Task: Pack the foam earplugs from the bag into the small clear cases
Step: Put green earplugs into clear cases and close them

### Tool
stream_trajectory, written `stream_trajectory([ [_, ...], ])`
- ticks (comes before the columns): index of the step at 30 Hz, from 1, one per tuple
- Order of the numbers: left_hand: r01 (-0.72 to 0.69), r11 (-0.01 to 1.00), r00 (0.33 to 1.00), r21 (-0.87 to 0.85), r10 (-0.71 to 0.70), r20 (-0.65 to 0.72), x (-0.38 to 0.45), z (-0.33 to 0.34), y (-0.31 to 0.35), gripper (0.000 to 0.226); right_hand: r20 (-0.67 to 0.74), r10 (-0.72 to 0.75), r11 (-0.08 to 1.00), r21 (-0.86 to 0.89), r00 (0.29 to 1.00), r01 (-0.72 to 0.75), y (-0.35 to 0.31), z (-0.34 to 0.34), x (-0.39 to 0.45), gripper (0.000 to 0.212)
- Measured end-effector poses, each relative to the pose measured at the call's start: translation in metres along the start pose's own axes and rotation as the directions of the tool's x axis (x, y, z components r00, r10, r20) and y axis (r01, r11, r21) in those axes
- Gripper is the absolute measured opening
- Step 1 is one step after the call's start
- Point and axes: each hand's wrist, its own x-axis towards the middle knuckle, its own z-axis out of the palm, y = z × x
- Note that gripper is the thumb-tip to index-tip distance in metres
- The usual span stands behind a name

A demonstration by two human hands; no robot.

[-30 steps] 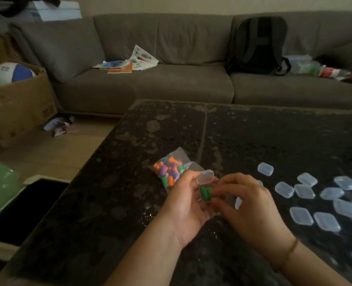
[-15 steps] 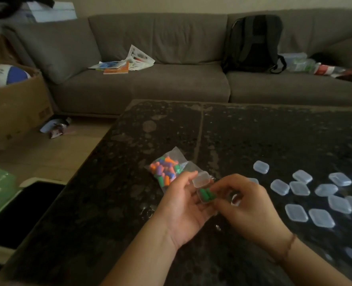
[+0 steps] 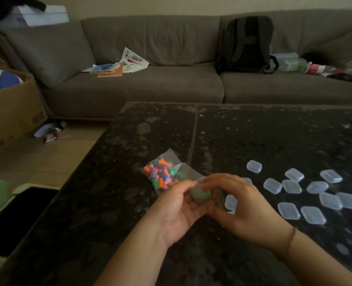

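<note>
Case (image 3: 200,194), small and clear with a greenish tint inside, sits pinched between both hands just above the near middle of the surface (image 3: 253,137). The left hand (image 3: 177,211) cradles it from below and the left, fingers curled under and thumb on its upper edge; the right hand (image 3: 239,205) closes on it from the right, fingers arched over the top. Both hands are clamped on this one case. Motion blur softens it, so the lid appears pressed down, though I cannot say it has latched.

The bag (image 3: 164,174) of mixed-colour earplugs lies flat just beyond the left hand's fingertips, toward the far left, its long axis running from the far left to the near right. The empty cases (image 3: 290,186) are scattered to the right, toward the surface's right edge, nearest the right hand.

So the left hand is better placed for the bag, the right for a fresh case.
</note>
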Motion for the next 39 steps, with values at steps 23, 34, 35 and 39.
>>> stream_trajectory([
  [23, -0.121, 0.789, 0.992, 0.603, 0.115, 0.050, -0.002, 0.000, 0.009, 0.019, -0.059, 0.313, 0.805, -0.513, 0.948, -0.298, 0.067, -0.029, 0.083, 0.028],
  [34, -0.143, 0.784, 0.989, 0.603, 0.142, 0.050, 0.004, -0.004, 0.009, 0.023, 0.041, 0.398, 0.747, -0.595, 0.916, -0.298, 0.069, -0.046, 0.042, 0.021],
  [35, -0.141, 0.784, 0.989, 0.605, 0.144, 0.044, 0.005, -0.003, 0.008, 0.024, 0.062, 0.418, 0.733, -0.612, 0.906, -0.297, 0.065, -0.044, 0.034, 0.025],
  [39, -0.123, 0.784, 0.991, 0.609, 0.129, 0.034, 0.004, 0.002, 0.004, 0.028, 0.020, 0.382, 0.748, -0.594, 0.924, -0.297, 0.058, -0.028, 0.017, 0.035],
])
